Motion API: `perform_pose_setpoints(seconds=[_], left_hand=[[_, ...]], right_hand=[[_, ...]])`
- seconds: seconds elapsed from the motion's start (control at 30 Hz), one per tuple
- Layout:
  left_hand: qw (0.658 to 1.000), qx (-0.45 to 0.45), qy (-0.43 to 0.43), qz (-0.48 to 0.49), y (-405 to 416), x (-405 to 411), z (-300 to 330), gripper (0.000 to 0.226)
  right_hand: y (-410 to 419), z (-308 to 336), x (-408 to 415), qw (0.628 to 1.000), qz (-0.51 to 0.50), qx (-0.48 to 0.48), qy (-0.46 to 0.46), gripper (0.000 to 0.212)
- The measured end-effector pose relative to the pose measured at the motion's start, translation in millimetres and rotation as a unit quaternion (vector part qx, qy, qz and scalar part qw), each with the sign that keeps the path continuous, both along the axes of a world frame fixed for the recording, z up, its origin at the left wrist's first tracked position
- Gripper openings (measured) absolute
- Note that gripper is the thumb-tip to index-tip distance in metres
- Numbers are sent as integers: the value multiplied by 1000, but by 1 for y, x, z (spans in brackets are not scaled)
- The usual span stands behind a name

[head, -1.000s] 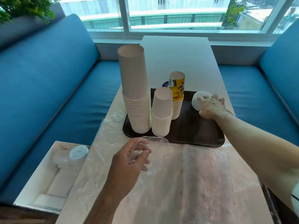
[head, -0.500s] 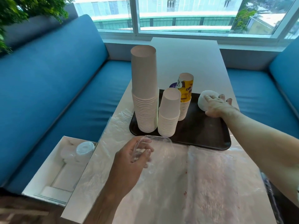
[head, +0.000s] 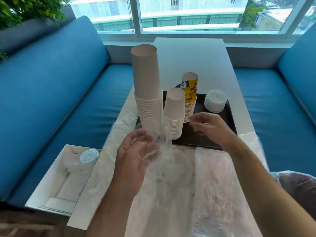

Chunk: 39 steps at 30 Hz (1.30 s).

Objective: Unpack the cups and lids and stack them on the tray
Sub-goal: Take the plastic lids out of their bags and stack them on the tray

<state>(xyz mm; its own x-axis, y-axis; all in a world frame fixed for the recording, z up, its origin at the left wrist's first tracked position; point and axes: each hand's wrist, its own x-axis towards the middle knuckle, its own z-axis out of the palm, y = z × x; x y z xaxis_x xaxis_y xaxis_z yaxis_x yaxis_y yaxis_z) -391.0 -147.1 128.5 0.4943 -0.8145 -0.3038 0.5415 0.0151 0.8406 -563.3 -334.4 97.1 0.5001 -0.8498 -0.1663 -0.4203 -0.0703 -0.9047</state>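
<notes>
From the head camera, the left hand [head: 136, 156] is lying palm up with its fingers curling loosely around a clear plastic wrapper [head: 160, 151]; the film is blurred and see-through, so whether the fingers are truly gripping it I cannot tell. The right hand [head: 207, 127] is hovering over the near edge of the black tray [head: 230, 117] with fingers bent and nothing visibly in them, its fingertips smeared by blur. More clear wrapping [head: 213, 185] is covering the near part of the white table [head: 188, 53], hiding its surface, and it is showing small reddish marks too faint to read.

On the tray, a tall stack of white cups [head: 147, 86] is standing upside down at the left, its foot partly veiled by the lifted film. A shorter white stack [head: 174, 113] is standing just beside it, and behind that a stack topped by a yellow printed cup [head: 189, 88]; the print is too blurred to read. A pile of white lids [head: 215, 100] is sitting in the far right corner of the tray.

A white box [head: 56, 178] is resting on the blue bench [head: 51, 82] at the left, holding wrapped lids [head: 88, 157]; its near end is partly hidden by the table edge
</notes>
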Motion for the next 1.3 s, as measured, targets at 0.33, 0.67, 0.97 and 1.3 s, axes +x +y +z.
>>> perform_pose_setpoints(seconds=[0.33,0.67,0.97,1.3], left_hand=[[959,-118,254,48,-12,-10,0,27],[975,-21,187,118,-3,-20,-20,25],[993,24,-45,102,26,-10,-23,32],[993,11,-120,-3,40,32,-22,45]], right_hand=[[93,-45,-23,813,127,434,-365,79],[101,-26,-22,903,-88,167,-387,23],[92,-2,-50,940,-27,77,-331,44],[83,18,-56,963,142,57,-222,106]])
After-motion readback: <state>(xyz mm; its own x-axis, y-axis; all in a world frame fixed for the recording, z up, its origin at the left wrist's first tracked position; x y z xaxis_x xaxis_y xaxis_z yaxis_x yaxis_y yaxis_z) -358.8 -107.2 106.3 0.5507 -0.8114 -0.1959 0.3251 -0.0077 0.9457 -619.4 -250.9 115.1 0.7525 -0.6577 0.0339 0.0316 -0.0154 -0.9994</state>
